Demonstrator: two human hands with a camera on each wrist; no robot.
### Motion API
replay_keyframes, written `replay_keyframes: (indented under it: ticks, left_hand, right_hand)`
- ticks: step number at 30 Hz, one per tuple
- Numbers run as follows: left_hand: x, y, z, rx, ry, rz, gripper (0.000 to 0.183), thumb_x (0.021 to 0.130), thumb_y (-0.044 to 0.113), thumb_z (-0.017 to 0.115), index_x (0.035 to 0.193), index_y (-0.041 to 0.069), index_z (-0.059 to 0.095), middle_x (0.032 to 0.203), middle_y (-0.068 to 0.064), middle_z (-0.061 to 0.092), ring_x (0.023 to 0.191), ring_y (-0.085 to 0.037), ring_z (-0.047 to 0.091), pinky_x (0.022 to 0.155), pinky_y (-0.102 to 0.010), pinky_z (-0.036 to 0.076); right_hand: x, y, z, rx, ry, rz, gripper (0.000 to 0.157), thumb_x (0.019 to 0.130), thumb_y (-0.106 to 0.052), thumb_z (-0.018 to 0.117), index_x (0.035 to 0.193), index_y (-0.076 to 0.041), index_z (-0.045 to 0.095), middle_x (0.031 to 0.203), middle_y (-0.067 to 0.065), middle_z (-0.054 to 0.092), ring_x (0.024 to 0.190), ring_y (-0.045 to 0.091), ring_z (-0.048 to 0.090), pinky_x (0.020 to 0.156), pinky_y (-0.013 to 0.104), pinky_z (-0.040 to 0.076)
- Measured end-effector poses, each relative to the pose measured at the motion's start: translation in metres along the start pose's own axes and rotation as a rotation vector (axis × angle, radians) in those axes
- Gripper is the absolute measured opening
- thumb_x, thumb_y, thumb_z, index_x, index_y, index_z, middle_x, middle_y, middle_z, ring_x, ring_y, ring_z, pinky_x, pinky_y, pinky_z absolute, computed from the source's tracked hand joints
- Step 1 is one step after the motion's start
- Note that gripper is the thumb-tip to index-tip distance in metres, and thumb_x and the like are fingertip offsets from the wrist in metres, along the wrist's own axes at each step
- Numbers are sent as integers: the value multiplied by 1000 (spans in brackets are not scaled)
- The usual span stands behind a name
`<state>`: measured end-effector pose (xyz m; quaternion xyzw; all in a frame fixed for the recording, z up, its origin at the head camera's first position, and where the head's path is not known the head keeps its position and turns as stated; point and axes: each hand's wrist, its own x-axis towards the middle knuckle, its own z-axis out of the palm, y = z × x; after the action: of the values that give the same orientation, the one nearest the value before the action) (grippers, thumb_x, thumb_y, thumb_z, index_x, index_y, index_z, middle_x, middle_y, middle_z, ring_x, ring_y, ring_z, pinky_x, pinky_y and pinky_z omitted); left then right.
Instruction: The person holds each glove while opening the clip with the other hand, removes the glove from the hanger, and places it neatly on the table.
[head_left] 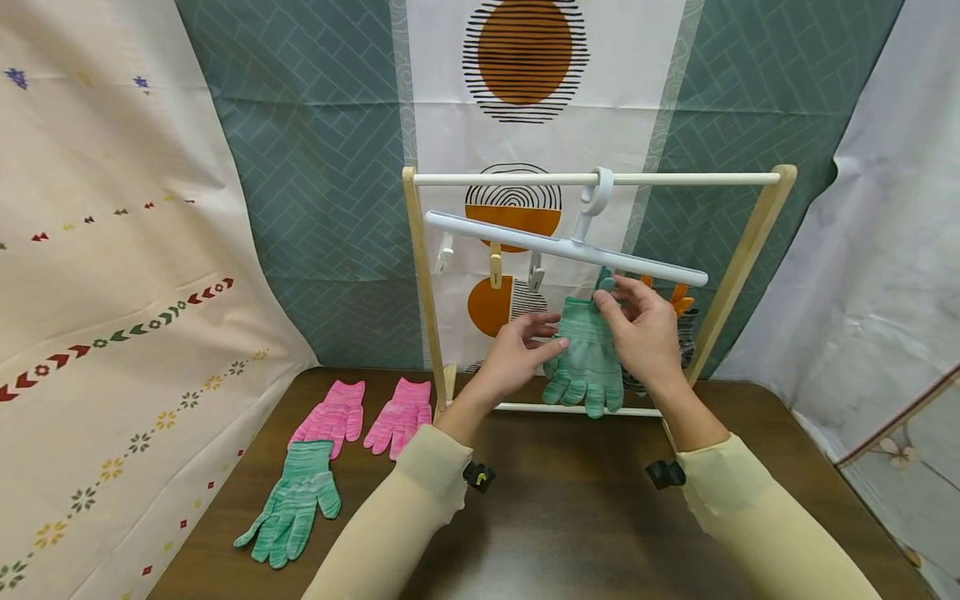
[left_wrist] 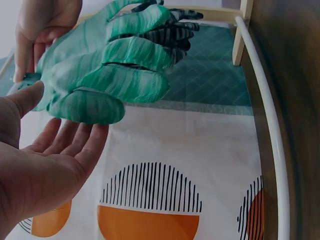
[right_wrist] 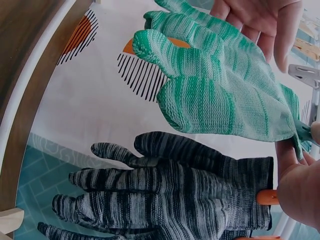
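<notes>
A green striped knit glove [head_left: 588, 354] hangs fingers-down below the right half of a white hanger [head_left: 517, 237]. At its cuff, my right hand [head_left: 651, 337] pinches a teal clothespin [right_wrist: 304, 131] between thumb and fingers. My left hand [head_left: 517, 354] is at the glove's left side, fingers loosely spread and thumb near the glove; whether it touches the fabric I cannot tell. Right of the green glove, a black-and-grey striped glove [right_wrist: 200, 192] hangs from orange clothespins [right_wrist: 267, 197], partly hidden by my right hand in the head view.
The tilted hanger hooks over the rack's white bar [head_left: 495, 179]. White, yellow and grey clothespins [head_left: 496, 267] dangle from its left half. Two pink gloves [head_left: 401, 417] and another green glove [head_left: 296, 504] lie on the brown table [head_left: 540, 517] at left. Cloth drapes surround the table.
</notes>
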<state>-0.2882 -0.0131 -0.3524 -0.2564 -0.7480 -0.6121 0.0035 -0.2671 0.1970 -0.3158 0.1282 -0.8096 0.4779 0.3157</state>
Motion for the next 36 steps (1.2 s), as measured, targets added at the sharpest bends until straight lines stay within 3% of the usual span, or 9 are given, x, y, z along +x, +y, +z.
replay_keyframes:
  ticks: [9,18,28,36]
  left_hand:
    - [3,-2,9,-28,37,-56,46,104,25,73,143,5,63,134,-10,71,126,-25,64,103,-42,54]
    - [2,0,10,-69,61,-73,35,104,21,73,132,1,69,123,-10,75,116,-23,69,97,-39,56]
    - [1,2,12,-82,63,-87,34,104,21,73,131,2,70,120,-10,76,113,-22,68,93,-36,57]
    - [0,1,13,-75,68,-81,34,105,22,71,132,2,70,121,-10,75,110,-21,70,93,-36,57]
  right_hand:
    - [0,-1,3,6,1,4,50,107,-35,66,145,-2,62,120,16,74,91,11,68,72,16,51]
    - [2,-2,3,58,5,9,50,109,-35,62,146,-1,61,120,17,73,95,7,65,78,20,49]
    - [4,-3,5,198,21,64,49,111,-34,59,147,-1,60,133,16,70,117,14,64,99,25,49]
    - [6,-6,8,333,45,82,45,109,-26,65,141,5,63,128,24,71,109,12,68,98,22,51]
